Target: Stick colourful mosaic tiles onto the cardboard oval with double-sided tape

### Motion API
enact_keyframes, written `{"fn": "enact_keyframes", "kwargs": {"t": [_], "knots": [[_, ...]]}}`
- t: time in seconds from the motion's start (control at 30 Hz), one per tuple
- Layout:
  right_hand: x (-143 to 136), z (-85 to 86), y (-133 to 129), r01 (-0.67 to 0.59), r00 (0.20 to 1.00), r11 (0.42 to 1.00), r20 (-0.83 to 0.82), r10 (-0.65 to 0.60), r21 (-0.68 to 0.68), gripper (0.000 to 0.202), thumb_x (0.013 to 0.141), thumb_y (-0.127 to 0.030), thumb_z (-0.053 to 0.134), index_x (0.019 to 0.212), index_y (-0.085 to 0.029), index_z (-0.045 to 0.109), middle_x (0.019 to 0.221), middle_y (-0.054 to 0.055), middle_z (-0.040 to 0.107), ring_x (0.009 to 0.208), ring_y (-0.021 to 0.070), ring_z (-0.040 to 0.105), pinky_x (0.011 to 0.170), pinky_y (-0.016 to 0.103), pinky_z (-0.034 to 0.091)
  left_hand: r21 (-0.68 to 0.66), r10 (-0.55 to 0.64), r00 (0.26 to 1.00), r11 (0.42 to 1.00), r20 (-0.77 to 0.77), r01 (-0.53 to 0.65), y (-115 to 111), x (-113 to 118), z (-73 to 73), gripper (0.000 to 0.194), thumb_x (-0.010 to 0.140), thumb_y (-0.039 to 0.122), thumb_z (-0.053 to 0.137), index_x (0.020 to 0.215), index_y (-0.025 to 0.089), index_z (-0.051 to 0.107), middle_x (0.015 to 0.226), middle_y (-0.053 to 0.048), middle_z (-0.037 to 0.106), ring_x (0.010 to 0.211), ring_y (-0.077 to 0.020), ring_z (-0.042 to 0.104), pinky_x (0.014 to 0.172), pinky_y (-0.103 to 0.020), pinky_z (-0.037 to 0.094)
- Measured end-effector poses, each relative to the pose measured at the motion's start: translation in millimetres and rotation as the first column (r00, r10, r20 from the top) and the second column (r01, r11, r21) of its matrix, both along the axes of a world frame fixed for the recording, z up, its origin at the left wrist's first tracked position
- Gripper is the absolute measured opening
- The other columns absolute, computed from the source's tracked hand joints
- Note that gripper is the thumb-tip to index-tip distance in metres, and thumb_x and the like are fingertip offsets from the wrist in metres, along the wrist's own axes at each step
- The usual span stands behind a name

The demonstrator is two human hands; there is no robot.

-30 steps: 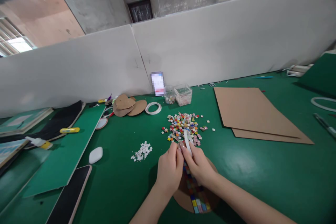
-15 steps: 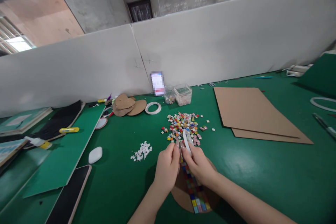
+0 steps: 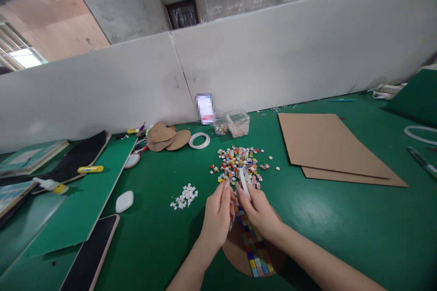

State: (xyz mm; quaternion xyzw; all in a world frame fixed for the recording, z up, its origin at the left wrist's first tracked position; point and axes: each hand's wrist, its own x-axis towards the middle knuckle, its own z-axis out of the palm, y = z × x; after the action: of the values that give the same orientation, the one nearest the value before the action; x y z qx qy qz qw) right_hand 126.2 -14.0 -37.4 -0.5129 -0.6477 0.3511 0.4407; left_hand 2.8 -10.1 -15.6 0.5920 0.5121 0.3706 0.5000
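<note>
one heap of coloured tiles, one of white scraps, ahead; mosaic strip on cardboard disc, partly hidden by hands, long axis near-to-far, far end leaning left; right hand, grasping white band; left hand, curled, contents cannot be told, fingertips farther from the right's than half a second ago.

Stretches out as a glossy green tabletop. Carries a loose heap of small multicoloured square tiles, a smaller pile of white chips and a rounded white case. Bears overlapping brown cardboard sheets at right.
</note>
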Motion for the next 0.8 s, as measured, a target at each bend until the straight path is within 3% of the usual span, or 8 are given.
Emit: {"fn": "enact_keyframes", "kwargs": {"t": [0.13,0.27,0.43,0.57,0.67,0.8], "knots": [[0.0,-0.4,-0.7,0.009,1.0,1.0,0.002,-0.009,-0.003,0.023,0.089,-0.028,0.032,0.077,-0.018,0.049,0.062,0.002,0.055,0.053,0.0139,0.048,0.051,0.024,0.037,0.011,-0.008,1.0,1.0,0.0,0.008,2.4,-0.8,1.5,0.037,0.09,0.047,0.027,0.067,0.02,0.037,0.046,0.008,0.033,0.038,-0.0069,0.032,0.04,-0.017,0.029],[-0.8,-2.1,-0.6,-0.005,1.0,1.0,-0.018,0.004,-0.024,0.022,0.089,-0.028,0.033,0.081,-0.017,0.05,0.064,0.003,0.057,0.058,0.0156,0.051,0.053,0.024,0.039,0.12,-0.055,0.982,0.99,-0.182,0.078,2.7,-0.8,3.7,0.028,0.09,0.04,0.033,0.071,0.02,0.038,0.055,0.005,0.039,0.049,-0.0087,0.04,0.046,-0.018,0.029],[-1.6,-1.8,-0.6,-0.017,1.0,0.999,-0.021,0.016,-0.036,0.022,0.09,-0.028,0.032,0.08,-0.018,0.05,0.06,0.002,0.055,0.062,0.0177,0.054,0.053,0.025,0.04,0.23,-0.045,0.911,0.961,-0.411,0.151,0.9,-1.6,3.3,0.022,0.092,0.031,0.025,0.075,0.022,0.036,0.061,0.003,0.046,0.053,-0.0123,0.046,0.048,-0.022,0.027],[-1.5,-1.6,0.0,-0.008,0.999,1.0,0.036,0.009,-0.026,0.021,0.089,-0.028,0.033,0.079,-0.019,0.05,0.062,0.002,0.056,0.056,0.0159,0.051,0.051,0.025,0.038,0.375,0.069,0.81,0.907,-0.582,0.192,2.8,-4.5,-0.3,0.019,0.089,0.025,0.029,0.071,0.022,0.035,0.057,0.002,0.044,0.049,-0.0139,0.046,0.047,-0.024,0.022],[-0.6,-2.5,1.7,0.059,0.996,0.998,0.067,-0.058,-0.013,0.022,0.088,-0.028,0.034,0.075,-0.019,0.049,0.059,0.001,0.053,0.05,0.0139,0.046,0.049,0.024,0.034,0.429,0.133,0.824,0.892,-0.55,0.143,4.4,-7.3,-0.3,0.019,0.088,0.024,0.03,0.07,0.022,0.034,0.054,0.004,0.04,0.045,-0.0129,0.043,0.045,-0.024,0.022],[1.9,-4.0,5.0,0.111,0.994,0.994,0.025,-0.111,-0.011,0.024,0.089,-0.029,0.033,0.073,-0.018,0.047,0.058,-0.001,0.048,0.05,0.0124,0.042,0.047,0.023,0.032,0.292,0.092,0.954,0.956,-0.284,-0.005,7.7,-9.9,2.6,0.024,0.091,0.033,0.028,0.071,0.022,0.034,0.053,0.006,0.038,0.043,-0.0104,0.041,0.044,-0.02,0.03]]}}
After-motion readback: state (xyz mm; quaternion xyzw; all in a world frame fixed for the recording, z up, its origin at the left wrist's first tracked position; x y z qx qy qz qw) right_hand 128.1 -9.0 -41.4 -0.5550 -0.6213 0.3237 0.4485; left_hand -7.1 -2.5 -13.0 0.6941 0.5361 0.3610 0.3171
